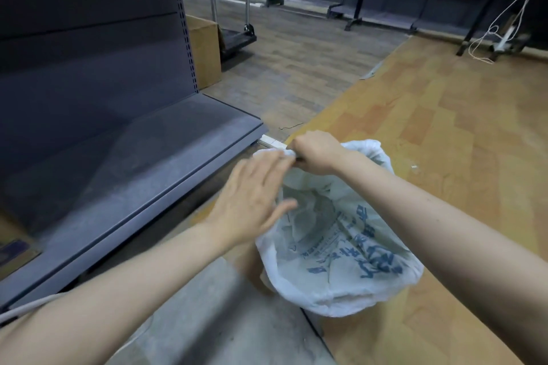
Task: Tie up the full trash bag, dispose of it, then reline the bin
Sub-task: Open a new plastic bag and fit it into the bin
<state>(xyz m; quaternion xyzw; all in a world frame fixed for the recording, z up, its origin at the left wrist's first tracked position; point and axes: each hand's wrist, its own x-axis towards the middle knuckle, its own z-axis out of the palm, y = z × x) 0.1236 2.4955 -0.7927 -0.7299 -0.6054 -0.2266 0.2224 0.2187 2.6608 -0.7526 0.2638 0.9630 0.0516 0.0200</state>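
Observation:
A white plastic bag (341, 255) with blue print lines a bin on the floor below me; the bag is spread over the bin's rim and hides the bin itself. My right hand (314, 152) is closed on a bunched piece of the bag's edge at the far rim. My left hand (252, 201) lies flat and open, fingers apart, against the bag's left rim, its fingertips close to the right hand. Inside the bag I see only crumpled plastic.
A dark grey shelf unit (118, 163) stands close on the left, its base shelf beside the bin. A cardboard box (204, 50) and a cart (237, 35) are further back. More shelving lines the far wall. White cords (492, 32) hang at the far right over the wooden floor.

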